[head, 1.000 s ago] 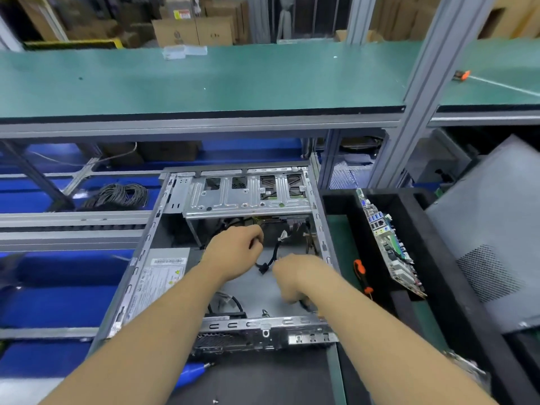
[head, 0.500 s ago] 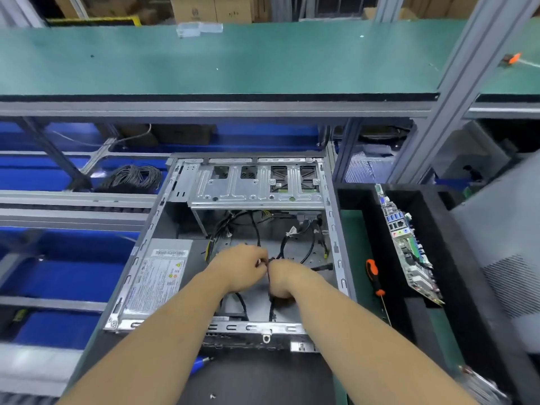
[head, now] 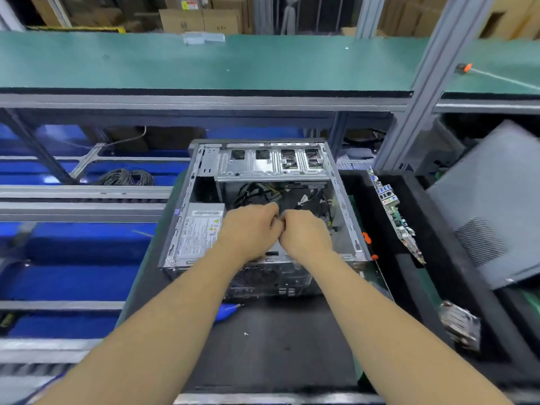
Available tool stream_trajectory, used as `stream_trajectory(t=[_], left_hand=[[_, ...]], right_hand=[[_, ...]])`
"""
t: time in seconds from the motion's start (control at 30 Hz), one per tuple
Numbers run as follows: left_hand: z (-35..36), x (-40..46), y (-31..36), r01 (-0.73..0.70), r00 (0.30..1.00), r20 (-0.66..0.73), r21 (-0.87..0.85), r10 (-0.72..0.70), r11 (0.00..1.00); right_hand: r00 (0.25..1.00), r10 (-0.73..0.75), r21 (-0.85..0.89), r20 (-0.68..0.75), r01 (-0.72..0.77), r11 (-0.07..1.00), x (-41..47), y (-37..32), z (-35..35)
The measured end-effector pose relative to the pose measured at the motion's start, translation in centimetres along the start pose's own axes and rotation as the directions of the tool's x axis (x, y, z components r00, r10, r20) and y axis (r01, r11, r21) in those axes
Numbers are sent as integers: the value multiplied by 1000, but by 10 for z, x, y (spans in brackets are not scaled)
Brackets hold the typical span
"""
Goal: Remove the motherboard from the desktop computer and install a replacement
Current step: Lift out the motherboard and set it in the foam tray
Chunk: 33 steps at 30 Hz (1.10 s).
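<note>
Both my hands have closed together over the open case (head: 344,211): left hand (head: 251,229) and right hand (head: 305,232) touch, fingers curled, though whether each grip pinches a cable I cannot tell. Farther right, the motherboard (head: 394,213) leans in the black tray (head: 415,182).

This is an electronics assembly or repair workshop: a green-matted counter (head: 204,65) on aluminium framing, stacked cardboard boxes (head: 201,20) behind it, blue bins (head: 73,252) below, and an opened computer case (head: 263,176) beside a foam-lined tray (head: 432,258) holding a motherboard (head: 394,214).
</note>
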<state>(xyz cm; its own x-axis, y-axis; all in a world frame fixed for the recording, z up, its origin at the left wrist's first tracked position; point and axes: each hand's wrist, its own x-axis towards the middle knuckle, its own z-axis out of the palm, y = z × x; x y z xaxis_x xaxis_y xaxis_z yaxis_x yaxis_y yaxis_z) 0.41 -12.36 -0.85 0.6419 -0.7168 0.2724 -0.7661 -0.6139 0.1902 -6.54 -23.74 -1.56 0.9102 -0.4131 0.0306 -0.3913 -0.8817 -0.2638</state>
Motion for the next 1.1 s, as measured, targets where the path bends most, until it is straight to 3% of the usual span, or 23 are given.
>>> stream_trajectory(t=[0.07, 0.13, 0.23, 0.3, 0.37, 0.47, 0.57, 0.67, 0.73, 0.8, 0.87, 0.93, 1.0, 1.1], left_hand=[[-15, -34, -1, -135, 981, -140, -13, 132, 991], [-22, -69, -3, -306, 924, -245, -18, 292, 952], [-12, -118, -16, -387, 894, -240, 12, 378, 922], [7, -141, -28, -330, 939, -96, 26, 331, 944], [28, -158, -41, -208, 975, 96, 78, 200, 975], [54, -170, -59, -35, 946, 322, 195, -30, 980], [66, -176, -67, 14, 926, 364, 232, -101, 973], [65, -177, -64, 73, 907, 384, 253, -170, 965], [61, -176, -59, 79, 885, 441, 175, -150, 981], [54, -169, -50, 59, 862, 500, 67, -85, 996], [48, -156, -36, 19, 833, 554, -4, -13, 1000], [45, -140, -14, 3, 801, 598, -60, 33, 998], [47, -122, 13, 23, 777, 629, -97, 43, 995], [56, -96, 52, 3, 749, 660, -101, 65, 995]], right_hand=[[976, 29, -65, -214, -44, 997, -22, -13, -1], [900, 14, -34, -436, -32, 999, -48, -25, 3], [778, -142, 15, -613, 190, 982, -85, -37, 18], [810, -202, 55, -550, 277, 959, -108, -42, 33], [875, -214, 62, -434, 266, 962, -127, -40, 53], [955, -143, 76, -260, 168, 983, -145, -28, 82], [995, -28, 111, -91, 38, 993, -154, -11, 99], [996, 69, 123, -48, -63, 990, -164, 9, 103], [977, 192, 147, -89, -178, 973, -167, 28, 100], [910, 375, 215, -180, -335, 917, -166, 52, 94], [762, 591, 358, -263, -492, 793, -158, 81, 86], [636, 733, 455, -242, -593, 664, -146, 114, 81], [603, 784, 455, -149, -662, 595, -130, 147, 79], [648, 761, 389, -7, -700, 599, -100, 191, 79]])
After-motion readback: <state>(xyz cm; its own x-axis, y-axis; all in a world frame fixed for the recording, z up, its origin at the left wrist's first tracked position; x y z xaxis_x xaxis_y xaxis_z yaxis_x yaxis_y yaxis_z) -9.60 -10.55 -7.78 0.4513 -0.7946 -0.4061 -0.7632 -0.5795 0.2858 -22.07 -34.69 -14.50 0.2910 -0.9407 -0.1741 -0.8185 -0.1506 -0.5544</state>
